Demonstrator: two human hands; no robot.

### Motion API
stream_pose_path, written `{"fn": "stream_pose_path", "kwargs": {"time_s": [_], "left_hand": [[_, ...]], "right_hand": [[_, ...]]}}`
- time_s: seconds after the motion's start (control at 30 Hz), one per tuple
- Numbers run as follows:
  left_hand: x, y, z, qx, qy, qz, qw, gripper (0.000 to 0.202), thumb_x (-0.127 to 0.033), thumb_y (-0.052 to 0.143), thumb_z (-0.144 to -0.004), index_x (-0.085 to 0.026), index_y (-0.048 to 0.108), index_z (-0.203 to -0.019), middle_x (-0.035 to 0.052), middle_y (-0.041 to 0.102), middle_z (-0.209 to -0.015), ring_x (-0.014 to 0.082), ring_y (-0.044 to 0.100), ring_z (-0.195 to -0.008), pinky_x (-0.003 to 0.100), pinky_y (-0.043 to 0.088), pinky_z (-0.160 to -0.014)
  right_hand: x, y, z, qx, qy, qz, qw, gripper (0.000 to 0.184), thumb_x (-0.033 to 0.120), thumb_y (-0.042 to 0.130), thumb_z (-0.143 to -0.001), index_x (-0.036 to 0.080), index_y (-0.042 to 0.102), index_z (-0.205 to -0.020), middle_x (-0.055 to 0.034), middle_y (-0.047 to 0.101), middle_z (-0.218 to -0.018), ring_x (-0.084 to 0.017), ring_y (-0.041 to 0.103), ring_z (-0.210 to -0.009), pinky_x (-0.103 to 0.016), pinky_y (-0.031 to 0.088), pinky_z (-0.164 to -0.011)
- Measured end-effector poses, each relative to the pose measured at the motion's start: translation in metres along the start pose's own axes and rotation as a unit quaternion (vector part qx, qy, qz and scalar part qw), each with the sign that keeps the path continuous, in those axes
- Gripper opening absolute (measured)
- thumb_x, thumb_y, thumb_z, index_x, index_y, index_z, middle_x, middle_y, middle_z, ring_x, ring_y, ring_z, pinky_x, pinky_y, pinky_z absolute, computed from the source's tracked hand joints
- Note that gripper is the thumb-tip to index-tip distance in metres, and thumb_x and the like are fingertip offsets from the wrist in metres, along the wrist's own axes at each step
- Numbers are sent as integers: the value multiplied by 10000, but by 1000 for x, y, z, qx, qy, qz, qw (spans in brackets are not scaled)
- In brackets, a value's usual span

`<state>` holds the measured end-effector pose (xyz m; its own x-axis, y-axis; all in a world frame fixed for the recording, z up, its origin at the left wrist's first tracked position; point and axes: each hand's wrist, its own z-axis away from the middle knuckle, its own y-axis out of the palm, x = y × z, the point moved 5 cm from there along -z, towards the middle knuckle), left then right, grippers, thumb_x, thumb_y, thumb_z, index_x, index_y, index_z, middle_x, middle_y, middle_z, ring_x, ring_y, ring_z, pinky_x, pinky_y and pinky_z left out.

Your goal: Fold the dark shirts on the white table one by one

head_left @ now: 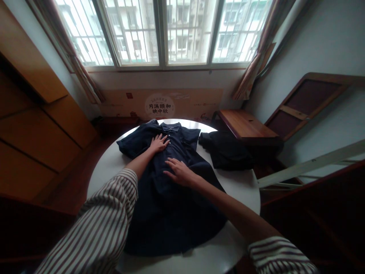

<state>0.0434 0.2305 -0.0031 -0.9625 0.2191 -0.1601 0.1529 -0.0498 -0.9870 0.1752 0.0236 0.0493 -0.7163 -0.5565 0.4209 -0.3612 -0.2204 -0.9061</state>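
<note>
A dark navy short-sleeved dress (171, 213) with a collar and a buttoned front lies spread on a round white table (102, 179), its collar toward the window and its wide hem toward me. My left hand (159, 143) rests on the chest beside the buttons, fingers spread and palm down. Lower and to the right, my right hand (179, 172) is over the middle of the dress with its fingers stretched out. Neither hand grips the cloth. Whether the right palm presses on the fabric or hovers just above it, I cannot tell.
Folded black clothing (230, 150) lies at the table's right edge. Beyond it stand a wooden side table (246, 123) and a leaning wooden frame (302, 110). Wooden cabinets (31, 137) line the left, and a barred window (186, 32) fills the back wall.
</note>
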Motion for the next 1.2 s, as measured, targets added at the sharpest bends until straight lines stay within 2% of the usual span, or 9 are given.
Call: {"fn": "stream_pose_path", "kwargs": {"time_s": [0.1,0.2,0.3,0.4,0.6,0.77,0.9,1.0,1.2], "left_hand": [[-2,-2,1,-1,-2,4,1000,659,-614,253,-979,-291,324,-1549,73,214,-1642,318,181,-1502,544,148,-1192],[-9,-13,11,-41,6,2,999,590,-504,305,-1003,-223,395,-1514,106,298,-1609,309,246,-1479,518,204,-1186],[-21,-25,38,-87,63,4,994,490,-341,332,-1006,-148,510,-1420,125,435,-1527,259,362,-1422,425,262,-1183],[-33,-25,80,-63,153,22,986,457,-309,319,-1013,-151,570,-1360,112,544,-1433,207,470,-1345,335,307,-1164],[-29,-13,134,20,166,3,986,530,-489,307,-1023,-288,412,-1502,58,306,-1611,273,300,-1468,462,262,-1180],[-29,-8,118,37,122,13,992,595,-567,278,-1010,-301,343,-1538,70,237,-1635,315,240,-1488,496,234,-1179],[-40,-5,89,47,82,49,994,635,-621,243,-994,-331,284,-1557,74,202,-1644,339,207,-1495,561,235,-1160],[-47,-3,64,48,47,57,996,667,-654,242,-976,-339,262,-1563,83,169,-1650,368,162,-1501,630,198,-1145],[-49,4,28,10,18,37,999,677,-667,289,-947,-343,335,-1539,66,190,-1647,376,122,-1506,679,103,-1148]], "right_hand": [[21,-13,53,-54,-62,30,996,363,402,440,-1008,139,626,-1177,-165,621,-1221,-264,565,-1148,-443,452,-1008],[24,-13,113,-2,-99,53,994,353,463,523,-968,145,665,-1024,-129,665,-1047,-247,616,-984,-421,513,-907],[7,-10,164,-4,-107,67,992,567,565,657,-858,136,633,-1227,-166,642,-1243,-320,560,-1196,-517,463,-1025],[-11,-1,197,-44,-103,97,989,607,492,658,-881,140,570,-1367,-184,573,-1392,-351,482,-1328,-564,447,-1060],[7,25,224,-93,-99,123,983,484,360,585,-941,124,591,-1364,-181,566,-1407,-329,522,-1313,-486,556,-987],[33,37,242,-90,-124,159,975,598,463,614,-900,65,597,-1347,-242,556,-1393,-378,546,-1276,-489,580,-936],[28,39,237,-102,-160,195,962,385,143,507,-923,96,630,-1284,-206,655,-1274,-321,609,-1178,-467,552,-925],[25,39,221,-90,-178,198,960,338,68,458,-909,115,650,-1183,-168,700,-1118,-286,633,-1035,-456,528,-867],[49,50,209,38,-182,132,974,75,188,569,-862,172,620,-914,-69,655,-865,-220,581,-824,-383,467,-782]]}}
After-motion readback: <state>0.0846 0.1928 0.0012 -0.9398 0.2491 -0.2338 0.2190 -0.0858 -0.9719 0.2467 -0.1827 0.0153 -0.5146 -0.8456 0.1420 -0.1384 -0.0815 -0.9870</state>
